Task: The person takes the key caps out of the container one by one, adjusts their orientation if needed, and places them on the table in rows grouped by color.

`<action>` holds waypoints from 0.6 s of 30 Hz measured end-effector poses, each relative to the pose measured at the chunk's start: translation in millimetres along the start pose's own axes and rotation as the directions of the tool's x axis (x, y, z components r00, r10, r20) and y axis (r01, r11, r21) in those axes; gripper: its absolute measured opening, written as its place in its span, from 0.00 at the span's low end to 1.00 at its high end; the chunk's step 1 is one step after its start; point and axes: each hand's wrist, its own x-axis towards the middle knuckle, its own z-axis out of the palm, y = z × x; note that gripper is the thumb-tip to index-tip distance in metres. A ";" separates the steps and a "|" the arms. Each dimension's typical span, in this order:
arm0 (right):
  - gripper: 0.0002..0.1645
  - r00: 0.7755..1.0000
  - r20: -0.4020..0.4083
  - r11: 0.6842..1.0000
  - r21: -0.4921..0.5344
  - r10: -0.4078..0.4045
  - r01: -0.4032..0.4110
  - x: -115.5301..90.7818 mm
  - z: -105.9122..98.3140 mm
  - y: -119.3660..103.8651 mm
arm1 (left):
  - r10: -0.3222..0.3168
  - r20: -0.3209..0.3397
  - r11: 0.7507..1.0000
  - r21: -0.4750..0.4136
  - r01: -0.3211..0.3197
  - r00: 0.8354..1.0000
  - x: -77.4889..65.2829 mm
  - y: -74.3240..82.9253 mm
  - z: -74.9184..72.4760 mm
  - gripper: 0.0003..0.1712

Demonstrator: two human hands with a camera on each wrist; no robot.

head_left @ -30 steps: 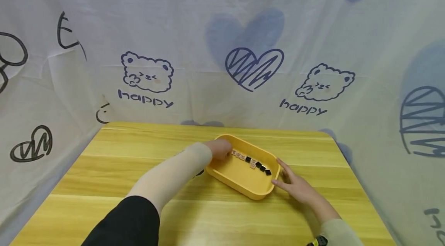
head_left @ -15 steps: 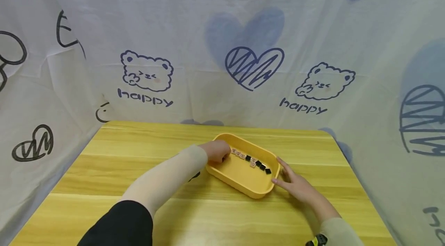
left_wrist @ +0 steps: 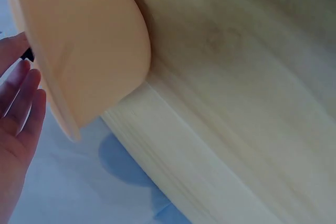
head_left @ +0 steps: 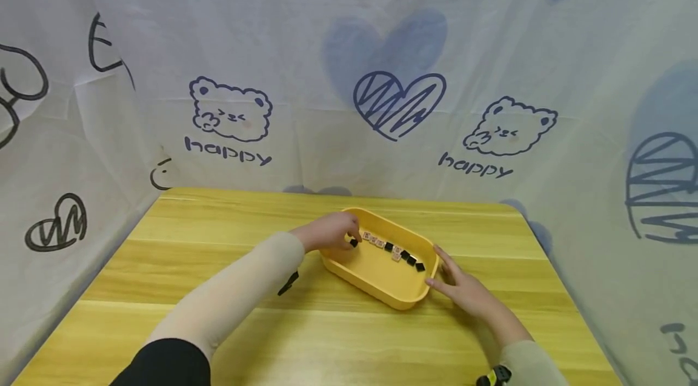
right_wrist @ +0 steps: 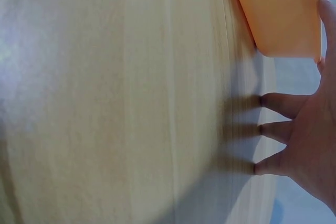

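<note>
A yellow tray [head_left: 376, 292] lies at a slant near the table's back edge. Inside it, a crooked row of small tiles runs along the far side, some pale pink with marks [head_left: 373, 240], others plain black [head_left: 411, 260]. Over the tray's left end my left hand [head_left: 329, 231] pinches a small black tile [left_wrist: 28, 54] between thumb and fingers; the tray wall partly hides it in the left wrist view. My right hand [head_left: 466, 292] touches the tray's right end with thumb and index finger. Its other fingers [right_wrist: 275, 130] are spread, their tips on the table.
The wooden table [head_left: 338, 343] ends just behind the tray. Beyond it hangs a pale printed cloth [head_left: 305, 131], which also covers both sides. A black strap end [head_left: 289, 283] hangs below my left forearm.
My left hand has drawn back a little to the left and its fingers have become visible, with the black tile between them. The right hand and the tile row look unchanged.
</note>
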 end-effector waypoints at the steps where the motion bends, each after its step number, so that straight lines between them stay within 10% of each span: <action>1: 0.49 1.000 -0.001 1.000 -0.006 -0.004 0.004 0.3 0.2 0.0 | -0.011 -0.024 1.000 -0.011 0.010 1.000 -3.9 1.1 -1.3 0.13; 12: 0.48 1.000 -0.001 0.999 -0.039 -0.012 0.012 -1.0 -1.7 -0.2 | -0.054 -0.195 0.992 -0.121 0.030 0.979 -38.2 19.0 -9.9 0.13; 18: 0.48 1.000 -0.003 1.000 -0.029 -0.010 0.010 0.0 3.7 -0.2 | -0.177 -0.266 0.960 -0.261 0.106 0.948 -62.2 28.5 -5.0 0.12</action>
